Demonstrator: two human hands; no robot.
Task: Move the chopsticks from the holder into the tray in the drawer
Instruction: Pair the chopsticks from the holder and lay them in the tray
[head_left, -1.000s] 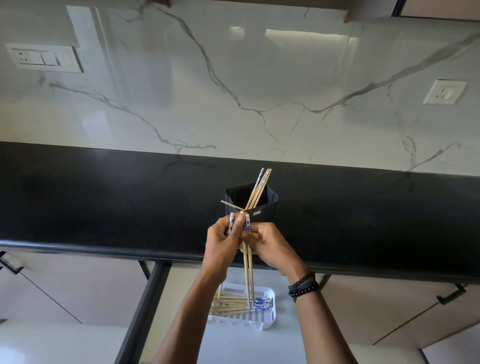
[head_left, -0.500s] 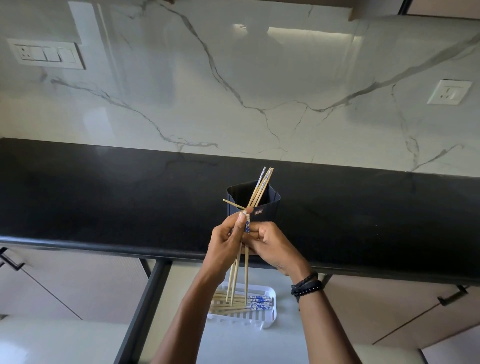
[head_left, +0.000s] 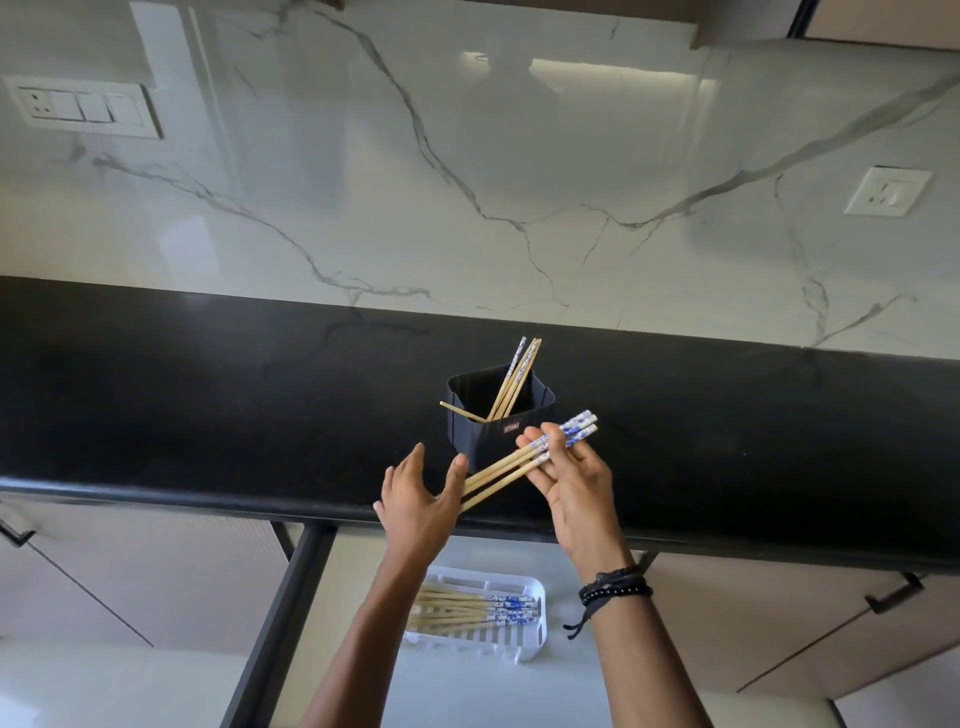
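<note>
A black holder (head_left: 498, 423) stands on the dark counter (head_left: 208, 415), and several wooden chopsticks (head_left: 514, 376) still lean inside it. My right hand (head_left: 569, 483) grips a small bundle of chopsticks (head_left: 511, 465) near their blue-and-white ends, held slanted just in front of the holder. My left hand (head_left: 423, 499) is spread open to the left, its fingertips at the bundle's plain tips. Below, a white tray (head_left: 532, 631) lies in the open drawer (head_left: 467, 691) with several chopsticks (head_left: 467, 608) lying flat in it; my left forearm covers its left end.
A marble wall (head_left: 467, 182) rises behind the counter, with a switch panel (head_left: 83, 106) at upper left and a socket (head_left: 888, 191) at right. Closed cabinet fronts with black handles (head_left: 893, 597) flank the drawer. The drawer's dark left frame (head_left: 280, 623) runs beside my left arm.
The bundle went from hanging upright between both hands to slanting in my right hand alone. My left hand let go and opened out to the left.
</note>
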